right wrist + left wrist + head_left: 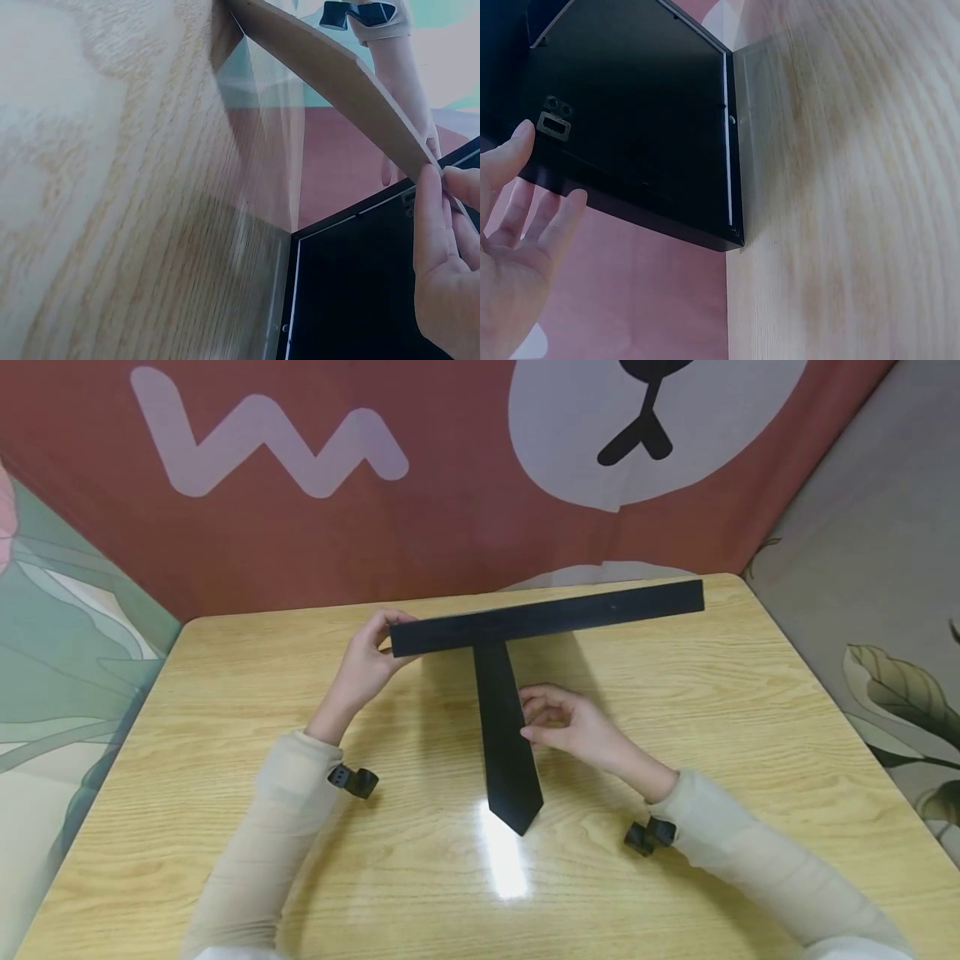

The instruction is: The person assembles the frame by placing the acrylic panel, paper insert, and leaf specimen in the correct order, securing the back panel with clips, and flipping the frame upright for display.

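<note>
A black picture frame point(547, 612) stands upright on the table, its top edge toward the head camera. Its back panel point(645, 112) carries a small metal hanger point(554, 126), seen in the left wrist view. From the back, an easel leg point(504, 735) slants out toward me, its pointed foot down at the table. My left hand point(369, 662) grips the frame's left side, thumb on the back near the hanger and fingers round the edge. With thumb and fingers my right hand point(573, 727) pinches the leg's right edge; the right wrist view shows the leg's brown side point(337, 82).
The frame and both hands are over a light wood-grain table point(405, 877). A red wall covering point(450, 543) with white shapes rises behind it, and leaf-patterned coverings flank both sides. Small black cameras point(352, 781) sit on both wrists.
</note>
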The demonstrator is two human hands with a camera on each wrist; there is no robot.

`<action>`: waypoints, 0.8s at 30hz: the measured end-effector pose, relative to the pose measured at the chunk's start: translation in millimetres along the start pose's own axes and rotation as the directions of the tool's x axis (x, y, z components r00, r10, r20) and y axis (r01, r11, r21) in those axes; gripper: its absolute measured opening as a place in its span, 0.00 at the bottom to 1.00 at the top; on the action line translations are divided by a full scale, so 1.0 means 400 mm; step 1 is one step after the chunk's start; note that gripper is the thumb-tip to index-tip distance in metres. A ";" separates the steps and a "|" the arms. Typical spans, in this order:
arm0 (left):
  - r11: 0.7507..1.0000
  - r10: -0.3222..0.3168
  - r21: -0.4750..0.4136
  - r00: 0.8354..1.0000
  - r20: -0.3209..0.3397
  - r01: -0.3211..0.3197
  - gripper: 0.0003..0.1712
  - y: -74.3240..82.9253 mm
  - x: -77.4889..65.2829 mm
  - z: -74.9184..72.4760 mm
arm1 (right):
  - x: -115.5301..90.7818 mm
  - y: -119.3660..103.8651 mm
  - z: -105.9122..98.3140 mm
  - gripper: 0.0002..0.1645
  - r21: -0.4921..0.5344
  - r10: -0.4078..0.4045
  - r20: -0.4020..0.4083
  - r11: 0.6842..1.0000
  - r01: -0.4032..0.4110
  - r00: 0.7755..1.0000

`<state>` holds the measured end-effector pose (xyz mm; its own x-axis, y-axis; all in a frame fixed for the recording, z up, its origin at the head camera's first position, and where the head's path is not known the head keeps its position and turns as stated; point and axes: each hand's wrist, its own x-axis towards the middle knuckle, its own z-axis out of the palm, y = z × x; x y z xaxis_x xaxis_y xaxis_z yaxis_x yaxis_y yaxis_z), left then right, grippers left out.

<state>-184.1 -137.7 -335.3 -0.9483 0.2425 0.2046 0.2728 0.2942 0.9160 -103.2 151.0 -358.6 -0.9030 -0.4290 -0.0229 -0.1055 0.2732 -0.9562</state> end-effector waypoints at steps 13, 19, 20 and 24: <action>1.000 -0.025 -0.004 1.000 0.007 0.025 0.22 0.019 -0.024 -0.032 | -0.008 0.009 -0.040 0.27 0.010 0.020 -0.020 1.000 -0.020 1.000; 1.000 -0.007 0.029 1.000 -0.020 0.007 0.20 0.059 -0.050 -0.074 | -0.028 -0.012 -0.152 0.21 -0.050 0.009 -0.174 0.999 -0.018 0.985; 1.000 0.002 0.032 1.000 -0.028 -0.001 0.19 0.069 -0.055 -0.080 | -0.033 -0.018 -0.173 0.19 -0.029 0.007 -0.206 0.999 -0.013 0.979; 0.998 0.062 0.011 0.996 -0.066 -0.061 0.15 0.119 -0.070 -0.092 | -0.053 -0.045 -0.251 0.14 0.087 -0.022 -0.326 0.995 0.053 0.945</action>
<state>-150.4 -164.4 -284.8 -0.9384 0.1984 0.2830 0.3320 0.2891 0.8979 -124.0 241.7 -311.6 -0.9869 -0.1304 0.0948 -0.1169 0.1739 -0.9778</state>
